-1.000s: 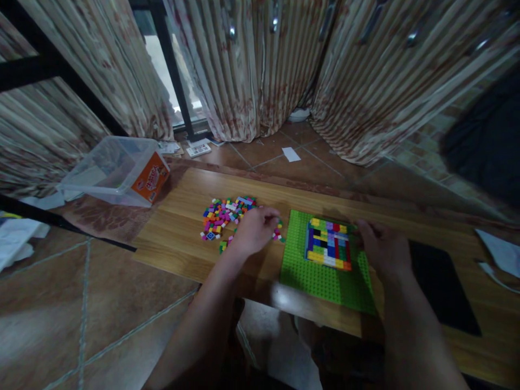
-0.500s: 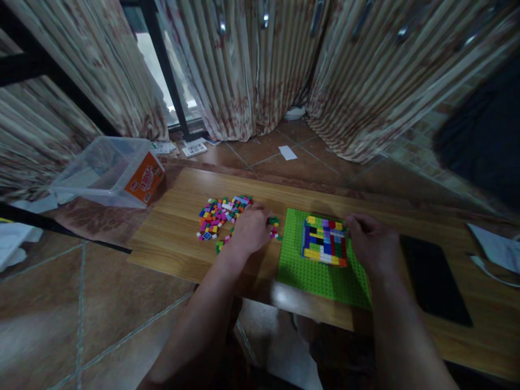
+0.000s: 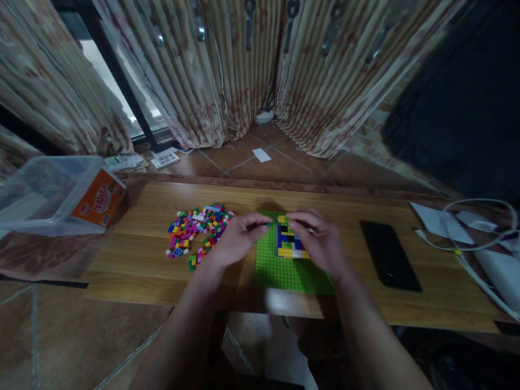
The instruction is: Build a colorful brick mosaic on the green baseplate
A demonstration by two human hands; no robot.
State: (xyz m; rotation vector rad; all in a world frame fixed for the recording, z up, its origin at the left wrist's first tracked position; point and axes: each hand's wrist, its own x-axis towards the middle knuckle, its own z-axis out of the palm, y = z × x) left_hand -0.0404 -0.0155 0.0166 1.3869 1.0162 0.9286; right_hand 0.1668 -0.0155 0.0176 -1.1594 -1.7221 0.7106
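Over the baseplate's left edge, left hand pinches a green brick; right hand's grip unclear.

L hand & R hand: both bare, wrists too. 2 forearms, L forearm & R forearm, also bare, smooth outline, narrow at wrist, wider twd elbow. Nails & fine detail too small/dim to read. Dark patch btw. forearms nr btm edge: too dim to tell whether legwear.
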